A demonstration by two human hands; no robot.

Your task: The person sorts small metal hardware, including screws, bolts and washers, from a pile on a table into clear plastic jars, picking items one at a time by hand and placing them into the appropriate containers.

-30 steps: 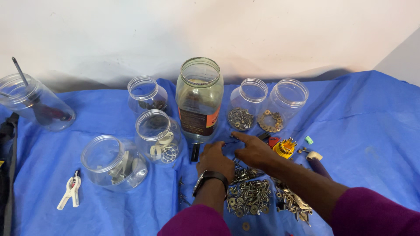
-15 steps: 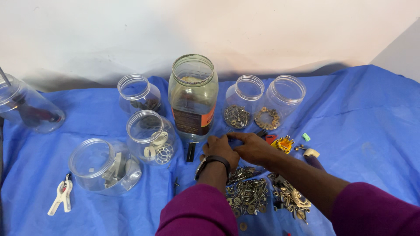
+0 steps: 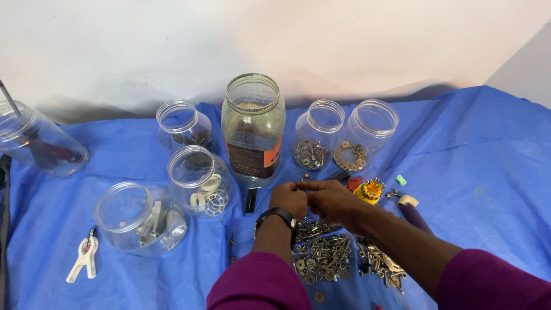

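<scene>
Both hands have drawn together since a second ago. Nearest lies the hardware pile [image 3: 321, 258] on the blue surface [image 3: 488, 172]. Above it, the left hand [image 3: 288, 199] and right hand [image 3: 330, 201] meet fingertip to fingertip, pinching something too small to identify. Beyond stands the tall jar [image 3: 252, 129].

Hands: left hand [image 3: 288, 199] and right hand [image 3: 333, 201] meet fingertip to fingertip at centre, pinching something too small to tell.
Below, 6 o'clock: pile of metal screws and washers [image 3: 324, 258] on the blue cloth [image 3: 476, 149].
Above, 12 o'clock: tall glass jar [image 3: 252, 129].
At 1 o'clock: two clear jars of hardware [image 3: 344, 135].
At 8 o'clock: white clip [image 3: 83, 261].
</scene>
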